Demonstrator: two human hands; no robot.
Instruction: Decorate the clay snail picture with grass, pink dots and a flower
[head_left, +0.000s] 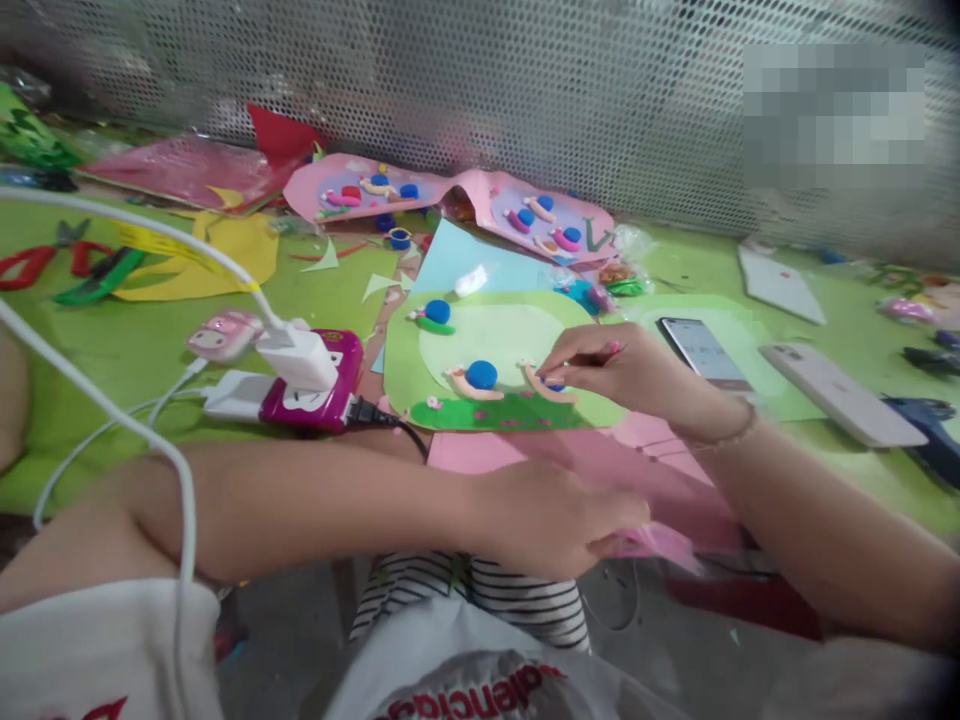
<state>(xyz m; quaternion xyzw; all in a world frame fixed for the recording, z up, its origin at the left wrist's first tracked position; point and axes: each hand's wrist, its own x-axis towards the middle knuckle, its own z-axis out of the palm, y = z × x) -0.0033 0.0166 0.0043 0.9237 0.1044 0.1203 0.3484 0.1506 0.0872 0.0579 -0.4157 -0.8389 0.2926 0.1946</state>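
My right hand [622, 370] is over a green paper card [401, 350]. Its thumb and finger are pinched at the blue shell of a cream clay snail [559, 394], partly hiding it. Whatever lies between the fingertips is hidden; a small pink bit shows by the curled fingers. Beside it on the card are another cream snail with a blue shell [481, 376] and a green snail with a blue shell [436, 313]. A dark green strip [480, 414] runs along the card's lower edge. Lower down, my left hand [555, 520] is closed on a pink plastic packet [656, 541].
A purple power strip [341, 370] with white chargers and cables stands left. Red-handled scissors [60, 255] lie farther left. Two phones, one lit [701, 350] and one pale [840, 390], lie right. Pink cards with snails [465, 190] lean by the mesh wall [525, 90].
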